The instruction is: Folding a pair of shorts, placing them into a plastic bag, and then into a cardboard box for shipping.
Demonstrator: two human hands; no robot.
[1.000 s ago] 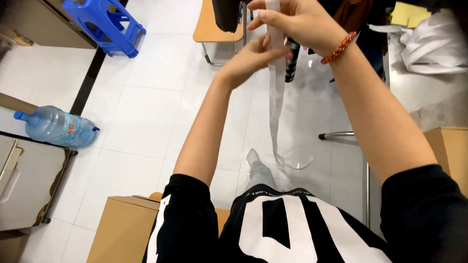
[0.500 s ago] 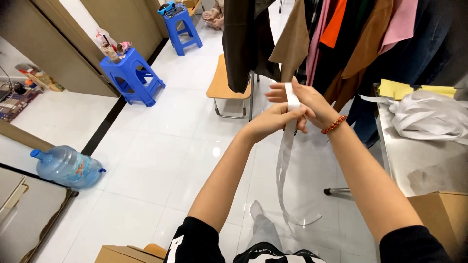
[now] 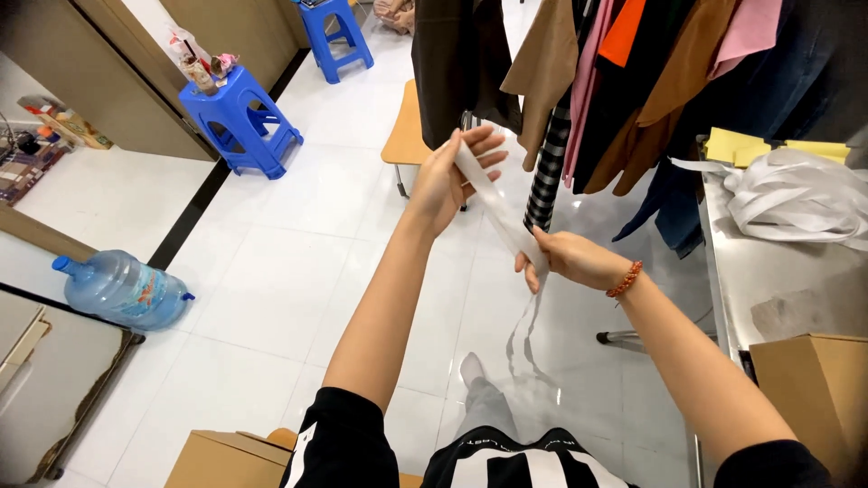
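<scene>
A long white fabric strip (image 3: 497, 210) runs taut between my two hands and hangs down below the lower one toward the floor. My left hand (image 3: 452, 176) is raised, fingers spread, pinching the strip's upper end. My right hand (image 3: 565, 258), with a red bead bracelet at the wrist, grips the strip lower down and to the right. Both hands are in front of a row of hanging clothes (image 3: 624, 81).
A metal table (image 3: 768, 271) at right carries a heap of white strips (image 3: 796, 194) and a cardboard box (image 3: 814, 389). Two blue plastic stools (image 3: 237, 122) stand at the left, with a water bottle (image 3: 122, 287) on the floor. A wooden stool (image 3: 407, 136) stands ahead, and another box (image 3: 221, 459) near my knees.
My hands have moved apart: the right hand slid down the strip and to the right while the left stayed high. The camera tilted up, showing more of the clothes.
</scene>
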